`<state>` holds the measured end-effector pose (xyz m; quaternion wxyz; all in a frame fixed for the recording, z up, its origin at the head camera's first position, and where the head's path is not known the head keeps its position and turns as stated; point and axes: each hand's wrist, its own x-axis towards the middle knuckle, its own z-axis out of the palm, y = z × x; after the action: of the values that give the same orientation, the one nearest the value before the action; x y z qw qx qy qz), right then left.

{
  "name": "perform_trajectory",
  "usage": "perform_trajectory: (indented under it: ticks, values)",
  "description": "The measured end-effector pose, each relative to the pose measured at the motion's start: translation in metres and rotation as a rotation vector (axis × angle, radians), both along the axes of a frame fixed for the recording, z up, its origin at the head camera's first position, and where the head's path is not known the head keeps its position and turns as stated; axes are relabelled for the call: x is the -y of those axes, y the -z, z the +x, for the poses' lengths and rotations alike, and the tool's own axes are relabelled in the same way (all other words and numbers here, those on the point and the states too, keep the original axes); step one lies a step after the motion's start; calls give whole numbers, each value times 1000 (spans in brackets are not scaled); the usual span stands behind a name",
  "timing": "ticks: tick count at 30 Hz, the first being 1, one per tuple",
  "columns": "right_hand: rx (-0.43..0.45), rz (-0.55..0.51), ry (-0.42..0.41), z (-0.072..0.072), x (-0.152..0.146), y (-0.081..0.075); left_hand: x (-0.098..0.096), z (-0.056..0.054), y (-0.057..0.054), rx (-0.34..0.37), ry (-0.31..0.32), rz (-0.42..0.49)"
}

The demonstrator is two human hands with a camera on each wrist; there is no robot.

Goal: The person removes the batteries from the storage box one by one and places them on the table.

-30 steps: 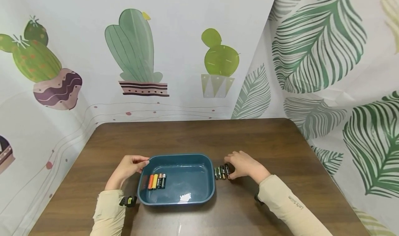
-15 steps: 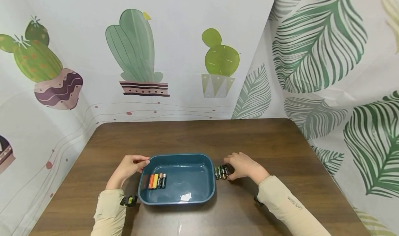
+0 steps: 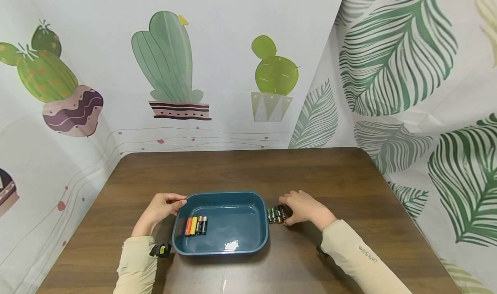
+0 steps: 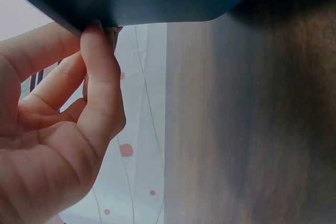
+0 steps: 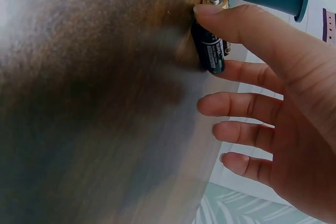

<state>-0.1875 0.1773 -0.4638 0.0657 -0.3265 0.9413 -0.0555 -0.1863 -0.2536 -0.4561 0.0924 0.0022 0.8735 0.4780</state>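
A dark blue rectangular tray stands on the table. My left hand pinches its far left corner between thumb and fingers, as the left wrist view shows with the thumb on the rim. Inside the tray, at the left, a row of batteries lies side by side: orange, yellow and two dark ones. Just right of the tray several more batteries lie in a row. My right hand has thumb and index finger at opposite ends of the outermost black battery; its other fingers are spread apart.
The brown wooden table reaches back to a wall covering printed with cacti and leaves. A black wrist strap sits at the left cuff, close to the tray's left side.
My right hand stays at the row's outer end; the outermost battery has shifted slightly against the others. The left hand and the tray hold their place.
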Motion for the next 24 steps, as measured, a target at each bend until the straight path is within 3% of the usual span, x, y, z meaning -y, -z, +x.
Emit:
perform_trajectory:
  ticks: [19,24]
  values:
    - [58,5,44,2,-3,-3,-1,-1,0,16,-26,-27]
    - [29,-2,17,1,-3,-2,-2,-1,-1,15,-18,-24]
